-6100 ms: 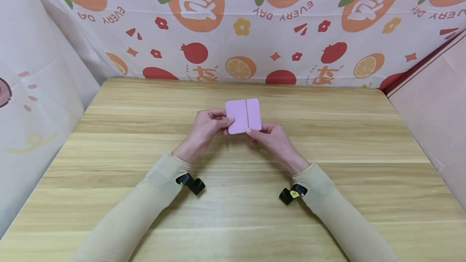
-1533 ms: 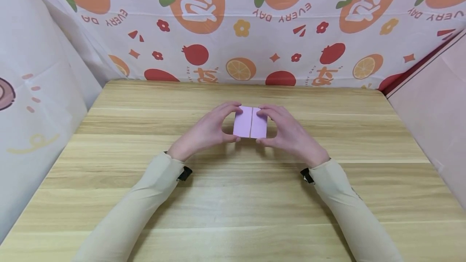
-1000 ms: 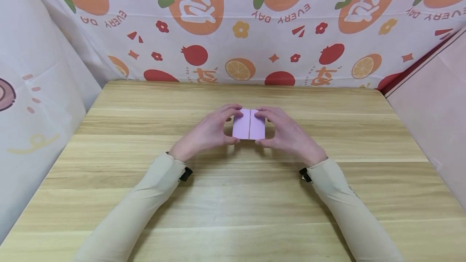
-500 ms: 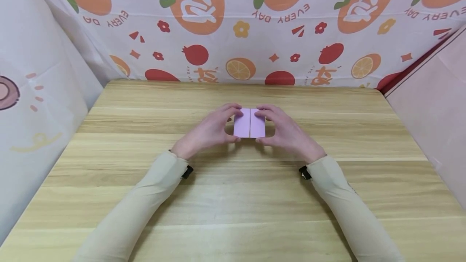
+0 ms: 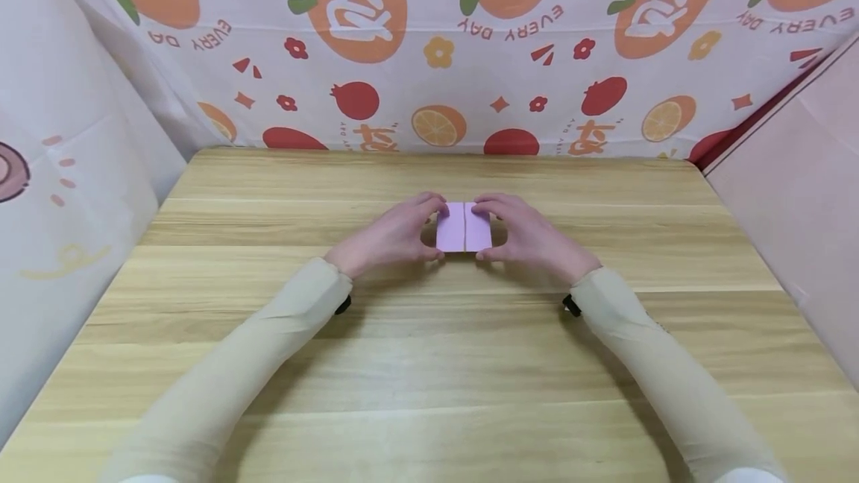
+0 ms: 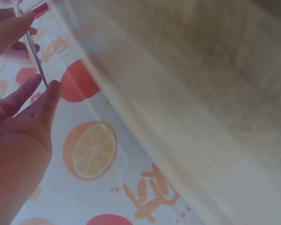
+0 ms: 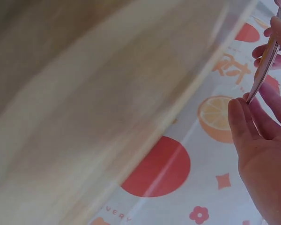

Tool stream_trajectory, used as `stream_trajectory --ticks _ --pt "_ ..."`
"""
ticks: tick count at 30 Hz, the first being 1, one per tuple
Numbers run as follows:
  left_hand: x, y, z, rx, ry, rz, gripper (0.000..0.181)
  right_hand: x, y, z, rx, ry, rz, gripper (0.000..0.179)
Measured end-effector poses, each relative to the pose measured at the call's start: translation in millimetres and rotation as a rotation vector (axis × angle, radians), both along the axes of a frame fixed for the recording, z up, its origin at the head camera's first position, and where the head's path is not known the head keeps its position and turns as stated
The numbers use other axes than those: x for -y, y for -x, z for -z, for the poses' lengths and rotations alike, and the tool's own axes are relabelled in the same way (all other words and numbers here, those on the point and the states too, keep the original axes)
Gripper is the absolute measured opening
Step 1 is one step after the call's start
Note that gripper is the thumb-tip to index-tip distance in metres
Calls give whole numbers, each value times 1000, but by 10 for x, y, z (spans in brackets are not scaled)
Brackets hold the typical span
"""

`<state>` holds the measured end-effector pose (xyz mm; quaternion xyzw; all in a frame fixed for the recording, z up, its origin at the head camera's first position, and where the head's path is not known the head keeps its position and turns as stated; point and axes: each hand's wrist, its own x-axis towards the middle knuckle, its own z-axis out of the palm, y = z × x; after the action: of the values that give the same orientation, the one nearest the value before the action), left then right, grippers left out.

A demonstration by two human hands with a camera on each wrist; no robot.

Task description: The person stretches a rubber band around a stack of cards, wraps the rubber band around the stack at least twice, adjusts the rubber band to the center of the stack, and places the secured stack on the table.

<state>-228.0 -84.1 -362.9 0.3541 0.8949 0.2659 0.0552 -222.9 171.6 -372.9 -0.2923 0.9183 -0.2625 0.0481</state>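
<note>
A small, thin lilac square card [image 5: 451, 233] is held level over the table's far half, a narrow brown band-like line running down its middle. My left hand [image 5: 399, 235] grips its left side, thumb at the near edge and fingers at the far edge. On the other side my right hand [image 5: 533, 237] grips it the same way. Seen nearly edge-on in the right wrist view, the card [image 7: 266, 68] shows thin layers and a yellowish patch on one face. In the left wrist view its thin edge [image 6: 38, 62] runs between the fingers. Its underside is hidden in the head view.
A wood-grain table [image 5: 416, 364] spreads below both arms. Behind it hangs a white curtain [image 5: 403, 80] printed with fruit, and more pale cloth [image 5: 74, 110] hangs at the left. A pale pink panel [image 5: 798, 170] stands at the right.
Since the earliest frame the hands have moved from the left side and lower right corner to grip both sides. The line now lies nearer the card's middle. In the last second little differs.
</note>
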Motion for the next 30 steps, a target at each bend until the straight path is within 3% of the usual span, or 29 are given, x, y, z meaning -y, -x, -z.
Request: stream_trajectory --ticks 13,22,30 --pt "26 165 93 -3 151 15 51 56 230 101 96 -98 -75 72" --pt "30 212 117 41 202 15 51 60 255 116 150 -112 -79 70" --pt "81 270 141 94 184 32 52 39 235 85 191 -95 -92 73"
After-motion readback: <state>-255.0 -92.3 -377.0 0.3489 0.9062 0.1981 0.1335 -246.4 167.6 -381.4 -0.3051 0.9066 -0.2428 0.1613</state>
